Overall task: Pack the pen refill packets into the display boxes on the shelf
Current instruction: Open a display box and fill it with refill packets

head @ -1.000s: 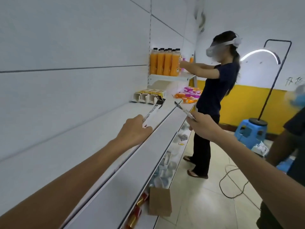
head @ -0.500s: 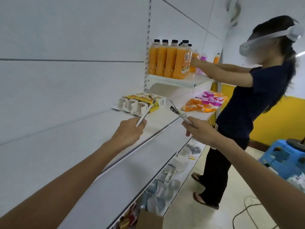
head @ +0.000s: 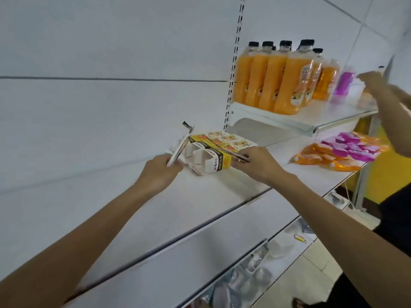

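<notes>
Presently: both hands are at the display boxes, each holding one refill packet.

The left hand is curled round the lower end of a slim refill packet, which tilts up and away over the left end of the display boxes. The right hand pinches a second refill packet, which lies nearly flat across the near right corner of the boxes. Whether either packet has entered a compartment cannot be told. The boxes, white with yellow fronts, sit in a row on the white shelf near the back panel. Orange juice bottles stand on a higher shelf to the right. Pink and orange pouches lie on the white shelf further right. Another person's hand is above the higher shelf.
</notes>
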Tool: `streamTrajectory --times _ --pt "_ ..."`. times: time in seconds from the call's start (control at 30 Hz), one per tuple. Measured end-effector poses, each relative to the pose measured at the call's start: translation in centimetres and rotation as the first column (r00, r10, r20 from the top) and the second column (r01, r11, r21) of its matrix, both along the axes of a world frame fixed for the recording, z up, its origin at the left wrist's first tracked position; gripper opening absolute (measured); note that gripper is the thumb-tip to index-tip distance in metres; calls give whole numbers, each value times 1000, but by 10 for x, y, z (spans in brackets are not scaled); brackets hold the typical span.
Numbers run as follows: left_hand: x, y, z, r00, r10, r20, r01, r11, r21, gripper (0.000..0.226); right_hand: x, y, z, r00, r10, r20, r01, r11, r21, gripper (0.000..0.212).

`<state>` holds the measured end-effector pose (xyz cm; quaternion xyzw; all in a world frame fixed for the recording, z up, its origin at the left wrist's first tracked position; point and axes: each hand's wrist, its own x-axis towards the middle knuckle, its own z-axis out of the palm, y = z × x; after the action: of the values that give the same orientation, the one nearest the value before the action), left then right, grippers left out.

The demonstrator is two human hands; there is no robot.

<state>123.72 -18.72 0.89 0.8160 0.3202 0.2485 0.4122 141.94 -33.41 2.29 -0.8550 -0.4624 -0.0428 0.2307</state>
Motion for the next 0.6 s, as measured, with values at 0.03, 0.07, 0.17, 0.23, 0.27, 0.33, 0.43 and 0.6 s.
streamTrajectory --times 0.03,0.07,0.17,0.23,0.27,0.33,0.43,0.6 --pt "5 2 1 1000 7 -2 -7 1000 9 18 8 8 2 999 18 33 -17 999 -30 22" --pt "9 3 1 1000 10 1 -10 1000 18 15 15 16 5 996 36 79 -31 998 -57 24" --pt "21 3 0 1000 22 19 -23 999 24 14 33 42 7 981 148 125 -129 981 -145 49" --pt "26 2 -3 999 49 9 -49 998 24 15 39 57 1 960 256 112 -230 952 -201 59" --pt "27 1 -4 997 71 5 -71 997 30 16 41 64 -2 945 306 112 -277 935 -220 61" --pt "28 1 -5 992 124 7 -124 991 46 16 43 76 -6 912 391 125 -348 898 -268 63" --pt "31 -2 -4 985 170 12 -171 984 56 13 46 83 0 885 444 139 -372 855 -362 63" --pt "43 -19 2 952 283 118 -295 951 98 10 53 79 24 816 571 87 -515 787 -339 57"
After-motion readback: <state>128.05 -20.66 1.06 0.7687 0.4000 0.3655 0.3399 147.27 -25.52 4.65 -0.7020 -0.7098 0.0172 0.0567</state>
